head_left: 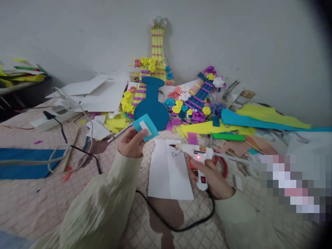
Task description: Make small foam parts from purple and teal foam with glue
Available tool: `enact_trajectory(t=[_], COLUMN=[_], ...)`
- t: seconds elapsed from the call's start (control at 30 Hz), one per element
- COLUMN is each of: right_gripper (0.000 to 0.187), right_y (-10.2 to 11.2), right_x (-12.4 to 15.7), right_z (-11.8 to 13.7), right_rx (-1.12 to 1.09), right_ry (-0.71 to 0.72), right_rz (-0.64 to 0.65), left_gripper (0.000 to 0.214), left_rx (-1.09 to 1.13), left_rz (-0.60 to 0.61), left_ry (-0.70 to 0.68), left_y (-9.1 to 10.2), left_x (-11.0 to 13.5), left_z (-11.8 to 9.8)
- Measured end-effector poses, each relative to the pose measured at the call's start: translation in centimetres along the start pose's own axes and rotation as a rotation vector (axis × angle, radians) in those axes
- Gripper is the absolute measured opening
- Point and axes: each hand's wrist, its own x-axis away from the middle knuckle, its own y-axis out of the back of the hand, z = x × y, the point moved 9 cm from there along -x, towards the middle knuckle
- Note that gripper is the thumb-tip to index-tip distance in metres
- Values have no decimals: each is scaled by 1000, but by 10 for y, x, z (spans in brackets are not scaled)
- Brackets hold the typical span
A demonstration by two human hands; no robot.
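Between thumb and fingers, my left hand (pixel 131 142) pinches a turquoise paper square (pixel 153 128) with a small white strip (pixel 145 128) lying on its face under the thumb. My right hand (pixel 211 176) is wrapped round a white hot glue gun (pixel 193 151) whose red light is lit. Its dark nozzle points left toward the turquoise square, apart from it. A glue stick (pixel 233 157) sticks out of the gun's back. Below both hands lies a creased white paper sheet (pixel 168 180). Behind the square stands a dark blue vase-shaped cutout (pixel 153 103).
Decorated shapes with paper flowers (pixel 198 98) lean at the wall. A power strip (pixel 54 117), cables and a blue paper strip (pixel 26 173) lie left. The gun's black cord (pixel 176 229) loops across the front. Yellow crepe paper (pixel 272 116) and a green-handled tool (pixel 228 137) lie right.
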Motion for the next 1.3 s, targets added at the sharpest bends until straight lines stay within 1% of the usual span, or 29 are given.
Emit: enact_trajectory(t=[0.07,0.17,0.23,0.43,0.5,0.57,0.67,0.77,0.83,0.9,0.97,1.1,1.17,1.23,1.3], right_gripper=[36,34,33,28,26,25,30,31,30,29,27,24,21,19,18], right_y=[-1,-4,-12,-48,-54,-53,-47,-43,-41,-36,-21,27,47,59,66], right_x=[-5,-13,-19,-46,-54,-58,-51,-32,-17,-5,4,9,9,9,10], right_z=[5,12,17,27,28,32,44,56,61,61,58,48,44,41,39], right_rx=[107,215,252,389,483,603,792,932,997,1048,1089,1165,1212,1252,1282], right_ry=[19,21,18,75,110,164,272,366,405,423,418,348,313,285,258], right_rz=[-3,-26,-25,42,45,20,-59,-125,-142,-144,-154,-220,-242,-255,-277], left_gripper=[17,19,20,18,18,18,20,21,21,21,22,24,23,23,23], left_rx=[41,66,59,43,42,45,77,103,111,110,103,61,12,-39,-74], left_rz=[-5,-31,-32,22,26,27,37,85,123,140,143,163,169,172,179], left_ry=[-27,-42,-39,-46,-43,-31,8,74,107,130,154,188,191,194,202], left_y=[-1,0,0,-7,-8,-10,-11,-17,-22,-26,-29,-32,-31,-29,-28], left_x=[0,0,0,2,3,5,6,10,13,18,23,30,31,32,33], left_z=[-6,-11,-12,-6,-4,-1,2,8,12,15,18,26,31,37,42])
